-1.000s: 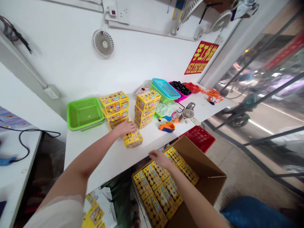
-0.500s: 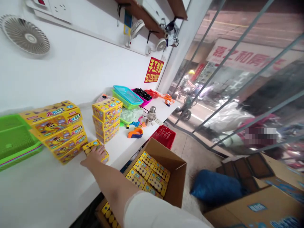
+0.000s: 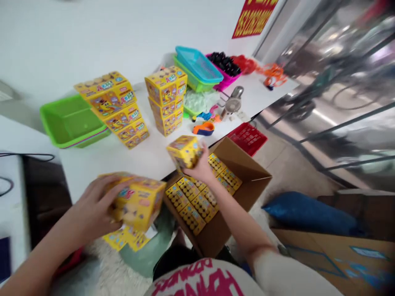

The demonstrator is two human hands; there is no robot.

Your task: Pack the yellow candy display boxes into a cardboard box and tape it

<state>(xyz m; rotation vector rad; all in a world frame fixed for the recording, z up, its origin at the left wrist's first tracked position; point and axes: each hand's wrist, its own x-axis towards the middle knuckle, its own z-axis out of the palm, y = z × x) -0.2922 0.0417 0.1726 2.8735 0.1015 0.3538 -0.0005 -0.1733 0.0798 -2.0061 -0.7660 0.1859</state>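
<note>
- Gripping a yellow box [image 3: 138,201] in the left hand [image 3: 98,197], with fingers spread over one end and side; too blurred to judge firmness.
- Gripping a second yellow box [image 3: 182,150] in the right hand [image 3: 200,164], mostly from its right side, in the air near the front edge of the tabletop [image 3: 83,164].
- Possible drop from the left hand; likely cause, a one-ended hold on a bulky box, with only the tabletop edge and loose yellow pieces [image 3: 123,238] low on the floor beneath.
- Possible twist and slip in the right hand; likely cause, an off-centre hold with little visible support at the far end.
- Possible knock between both held boxes, apart but near each other; likely cause, a quick inward swing of both hands.
- Possible dents in the packed boxes [image 3: 191,220] below the right hand, inside the carton [image 3: 249,168]; likely cause, a fall corner-first or a downward bump from the forearm.
- Possible topple of the left stack [image 3: 114,109], beyond the left hand and slanted in view towards the green basket [image 3: 70,119], perhaps only through lens stretch; likely cause, uneven layers plus a jolt.
- Similar risk for the right stack [image 3: 168,102], beyond the right hand; likely cause, a brush from the second box.
</note>
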